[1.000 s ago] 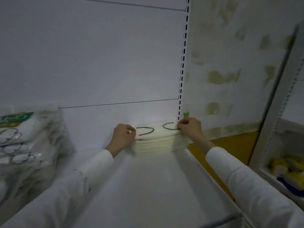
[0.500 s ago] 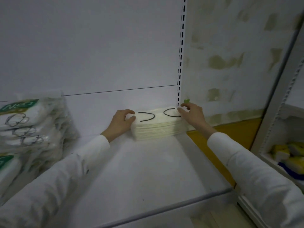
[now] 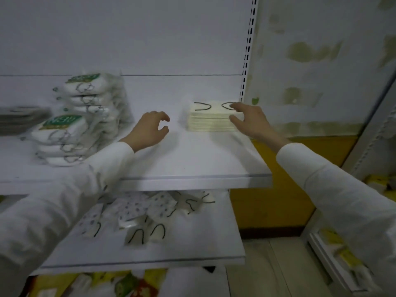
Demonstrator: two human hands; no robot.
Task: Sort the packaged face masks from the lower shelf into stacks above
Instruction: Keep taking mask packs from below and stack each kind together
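Observation:
A neat stack of cream face masks [image 3: 207, 122] with black ear loops sits at the back right of the upper shelf [image 3: 192, 175]. My right hand [image 3: 249, 121] is at the stack's right end, thumb against its side and index finger over its top, fingers spread. My left hand [image 3: 150, 128] hovers a little left of the stack, apart from it, fingers loosely curled and holding nothing. On the lower shelf [image 3: 150, 260] lie several loose packaged masks [image 3: 147, 211], some dotted, some plain with black loops.
Two stacks of green-labelled mask packs [image 3: 64, 138] stand on the upper shelf's left, with a dark grey pile [image 3: 19, 118] beyond them. A slotted upright [image 3: 247, 52] bounds the shelf on the right. Yellow packages [image 3: 102, 284] lie below, and another shelving unit [image 3: 351, 260] stands at right.
My left hand has come off the stack and drawn back to the left. My right hand has loosened at the stack's right end. The view has dropped, so the lower shelf shows.

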